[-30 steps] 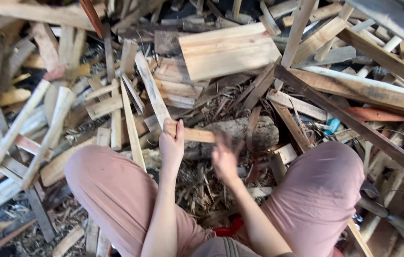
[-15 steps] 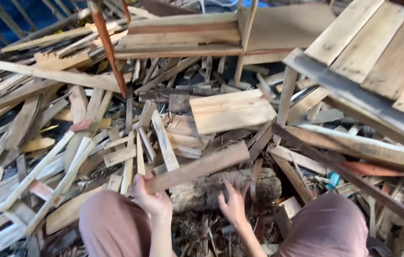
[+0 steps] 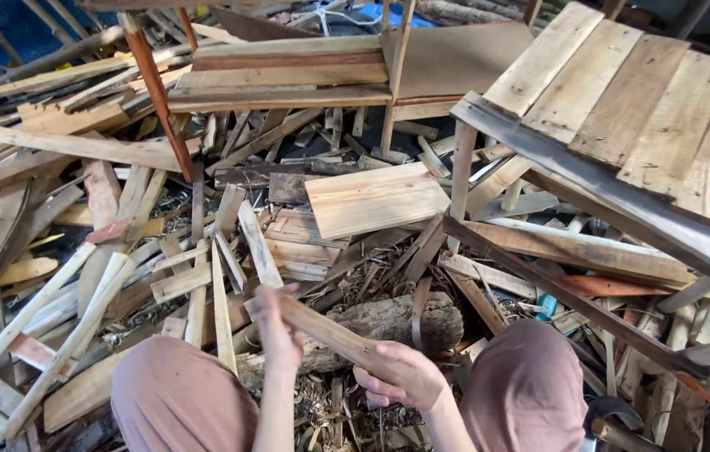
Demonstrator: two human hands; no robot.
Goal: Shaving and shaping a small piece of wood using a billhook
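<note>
Both hands now grip one slat [image 3: 334, 335]: the right hand [image 3: 401, 378], empty half a second ago, has closed around its near end, while the left hand [image 3: 275, 322] clasps the far end. The slat has dropped from above the log [image 3: 388, 326] and tilted, lying across it between the knees [image 3: 531, 377]. Beyond, the scrap pile [image 3: 204, 234] and board [image 3: 376, 199] are unchanged.

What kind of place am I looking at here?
Probably a scrap-wood pile or firewood yard: loose offcuts and slats cover the ground, a plank pallet leans at the right, and a log lies before the person holding a wood strip.
</note>
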